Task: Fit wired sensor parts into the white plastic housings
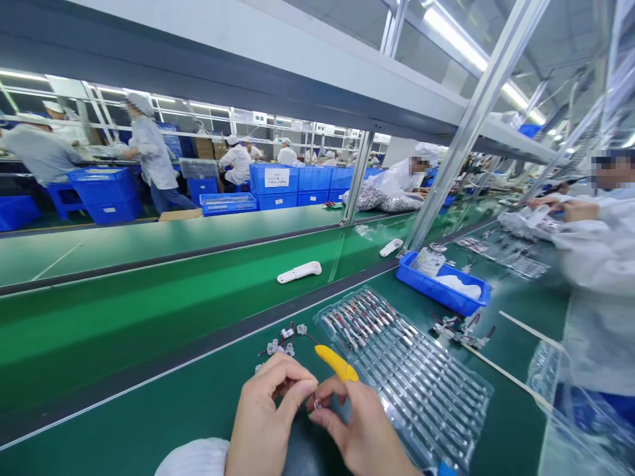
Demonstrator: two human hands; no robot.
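Observation:
My left hand (272,413) and my right hand (361,423) meet over the green bench, fingertips pinched together. Between them is a small part with thin wires (316,400), mostly hidden by the fingers. A yellow cover (337,363) sits on what looks like my right index finger, which sticks out. Just beyond my left hand lie several small white parts with red and dark wires (285,344). Right of my right hand is a clear ribbed plastic tray (431,383); several slim wired pieces (367,316) fill its far rows.
Beyond the bench edge, a green conveyor belt (149,330) carries two white curved housings (299,272). A blue bin (441,284) holds a bottle and white material. More wired parts (464,330) lie at right. A metal post (471,132) rises there. A co-worker (605,264) works at far right.

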